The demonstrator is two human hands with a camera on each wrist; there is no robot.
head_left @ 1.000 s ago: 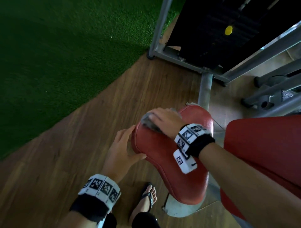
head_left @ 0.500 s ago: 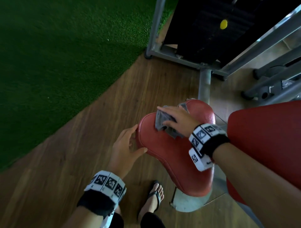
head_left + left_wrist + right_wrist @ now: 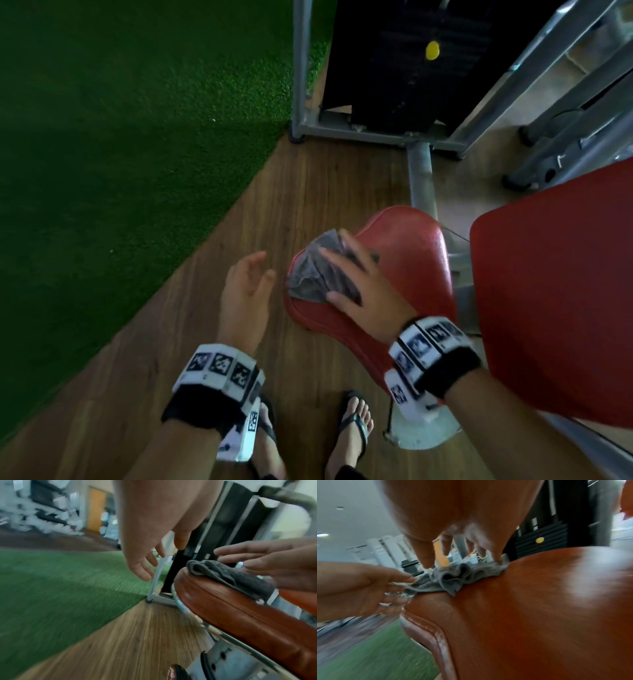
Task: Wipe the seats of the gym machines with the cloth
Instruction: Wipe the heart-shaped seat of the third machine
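Pressing one grey cloth [image 3: 317, 274] on one red seat [image 3: 407, 260], two hands, right hand [image 3: 363, 291], left hand [image 3: 245, 294]

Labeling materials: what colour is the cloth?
Grey cloth, plain, no pattern; clearest in the right wrist view.

Hidden, cropped and blurred parts around the seat
The right hand [image 3: 363, 291] covers the middle of the cloth [image 3: 315, 274], and its wrist band hides the near end of the seat [image 3: 411, 260]; the red pad [image 3: 555, 291] runs off the head view's right edge; grass [image 3: 60, 588] and the far room smear with blur in both wrist views; whether the left hand [image 3: 245, 294] touches the seat cannot be told
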